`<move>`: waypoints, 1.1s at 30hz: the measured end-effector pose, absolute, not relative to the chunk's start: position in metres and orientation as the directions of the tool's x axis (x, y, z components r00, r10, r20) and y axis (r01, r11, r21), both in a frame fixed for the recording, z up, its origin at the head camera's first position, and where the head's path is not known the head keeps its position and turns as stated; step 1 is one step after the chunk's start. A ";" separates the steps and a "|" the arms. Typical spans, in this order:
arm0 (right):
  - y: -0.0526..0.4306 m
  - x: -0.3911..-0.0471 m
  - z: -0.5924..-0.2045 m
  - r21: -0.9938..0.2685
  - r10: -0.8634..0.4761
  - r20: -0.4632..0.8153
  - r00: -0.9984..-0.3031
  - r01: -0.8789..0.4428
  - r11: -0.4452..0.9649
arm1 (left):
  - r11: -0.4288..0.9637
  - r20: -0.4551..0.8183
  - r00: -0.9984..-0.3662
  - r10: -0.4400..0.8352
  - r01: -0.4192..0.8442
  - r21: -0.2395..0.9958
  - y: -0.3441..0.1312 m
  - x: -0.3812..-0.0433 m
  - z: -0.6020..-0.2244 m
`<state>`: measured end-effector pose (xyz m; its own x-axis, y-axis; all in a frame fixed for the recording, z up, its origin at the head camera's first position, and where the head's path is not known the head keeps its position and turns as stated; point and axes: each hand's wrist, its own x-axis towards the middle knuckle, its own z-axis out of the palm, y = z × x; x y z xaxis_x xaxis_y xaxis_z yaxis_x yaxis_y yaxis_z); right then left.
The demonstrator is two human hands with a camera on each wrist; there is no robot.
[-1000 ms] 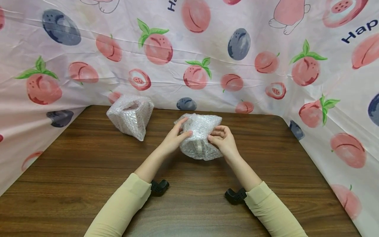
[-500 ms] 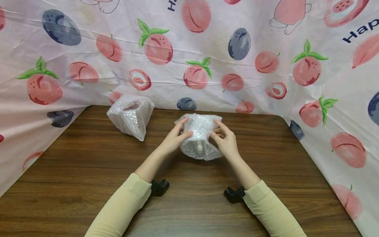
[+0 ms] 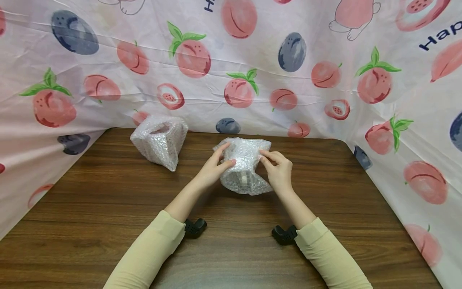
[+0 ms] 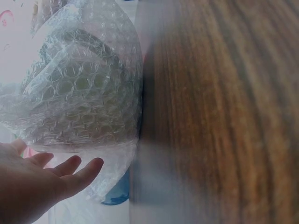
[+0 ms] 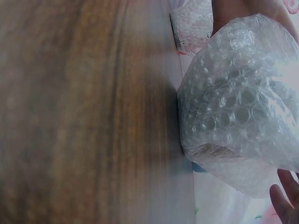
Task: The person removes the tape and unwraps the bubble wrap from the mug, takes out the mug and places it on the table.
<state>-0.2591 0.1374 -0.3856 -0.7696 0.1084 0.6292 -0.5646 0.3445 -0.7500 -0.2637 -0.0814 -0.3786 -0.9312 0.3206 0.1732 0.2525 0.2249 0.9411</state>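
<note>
A bubble-wrapped bundle (image 3: 245, 164) stands on the wooden table, a pale object dimly visible through its clear layers. My left hand (image 3: 211, 170) holds its left side, thumb on the near face and index finger higher up. In the left wrist view, other fingers (image 4: 84, 175) of that hand lie loosely bent beside the wrap. At the bundle's right edge, my right hand (image 3: 279, 170) pinches the wrap between thumb and index finger. Bubble wrap (image 5: 243, 102) fills much of the right wrist view and hides what is inside.
Another bubble-wrapped bundle (image 3: 159, 140) stands at the back left of the wooden table (image 3: 223, 253). A fruit-printed cloth (image 3: 267, 52) hangs behind and along the sides. Black wrist-worn devices (image 3: 195, 228) show beneath both forearms.
My right hand's fingers spread along the bundle's right edge, then drew together into a pinch there. The left hand and the bundle stayed nearly still.
</note>
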 end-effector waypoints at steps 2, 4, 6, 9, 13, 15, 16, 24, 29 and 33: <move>0.137 -0.259 -0.386 -0.734 0.113 0.653 -0.749 -0.588 0.340 | 0.231 0.173 -0.934 0.313 0.252 0.940 -0.081 -0.264 -0.379; 0.136 -0.259 -0.385 -0.716 0.106 0.673 -0.732 -0.609 0.342 | 0.235 0.173 -0.934 0.312 0.252 0.939 -0.081 -0.264 -0.379; 0.136 -0.260 -0.385 -0.716 0.105 0.670 -0.735 -0.601 0.356 | 0.239 0.171 -0.934 0.312 0.252 0.938 -0.081 -0.264 -0.379; 0.135 -0.259 -0.384 -0.745 0.114 0.630 -0.768 -0.558 0.366 | 0.243 0.170 -0.932 0.320 0.254 0.936 -0.081 -0.263 -0.378; 0.133 -0.257 -0.383 -0.803 0.143 0.549 -0.824 -0.472 0.364 | 0.249 0.159 -0.927 0.340 0.252 0.935 -0.081 -0.264 -0.376; 0.132 -0.255 -0.382 -0.833 0.159 0.503 -0.849 -0.428 0.349 | 0.251 0.151 -0.925 0.349 0.247 0.936 -0.081 -0.263 -0.373; 0.132 -0.255 -0.381 -0.852 0.166 0.476 -0.864 -0.406 0.332 | 0.251 0.150 -0.924 0.353 0.248 0.936 -0.081 -0.260 -0.369; 0.128 -0.249 -0.376 -0.958 0.164 0.267 -0.950 -0.243 0.155 | 0.262 0.141 -0.923 0.358 0.244 0.934 -0.080 -0.240 -0.344; 0.129 -0.253 -0.378 -0.964 0.164 0.244 -0.956 -0.221 0.146 | 0.245 0.150 -0.920 0.361 0.249 0.937 -0.079 -0.238 -0.344; 0.130 -0.254 -0.379 -0.968 0.168 0.217 -0.962 -0.191 0.161 | 0.246 0.151 -0.919 0.364 0.251 0.936 -0.080 -0.240 -0.346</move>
